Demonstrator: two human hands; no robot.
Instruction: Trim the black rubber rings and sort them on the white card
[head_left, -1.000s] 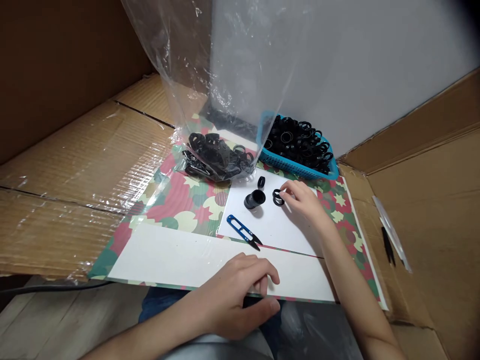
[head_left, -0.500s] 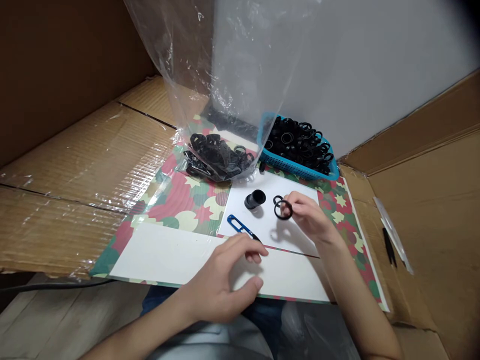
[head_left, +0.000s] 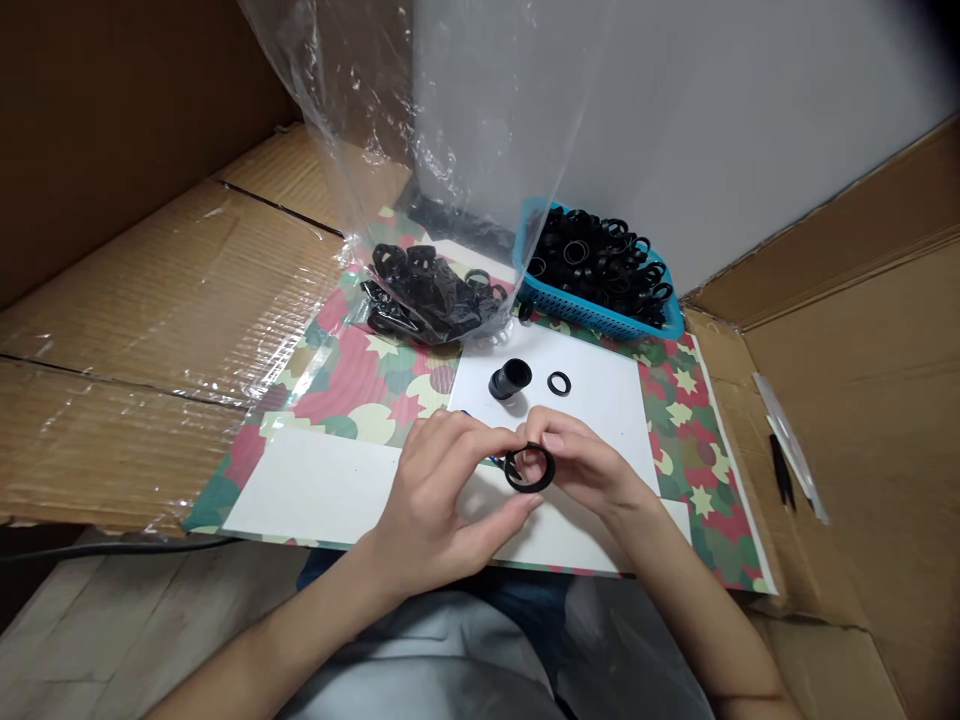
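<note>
A black ring (head_left: 532,488) is held up in front of me, tilted so that I look through its opening. My right hand (head_left: 589,468) pinches its upper right edge. My left hand (head_left: 446,500) reaches round it from the other side, forefinger at the top and thumb by the lower edge. Beyond the hands, a short black tube (head_left: 510,380) stands tilted on a white sheet (head_left: 607,400). To its right, a second black ring (head_left: 559,384) lies flat. Behind my left fingers a blue-handled tool (head_left: 495,461) is mostly hidden.
At the back a blue basket (head_left: 600,322) is heaped with black rings. A clear plastic bag (head_left: 450,250) with more black parts hangs to its left. Black tweezers (head_left: 781,470) lie at the right on the cardboard (head_left: 825,560). A patterned board (head_left: 352,370) lies beneath the sheet.
My right hand has brought the ring left and closer to me. My left hand has risen to meet it, now covering much of the blue-handled tool. The flat ring is uncovered.
</note>
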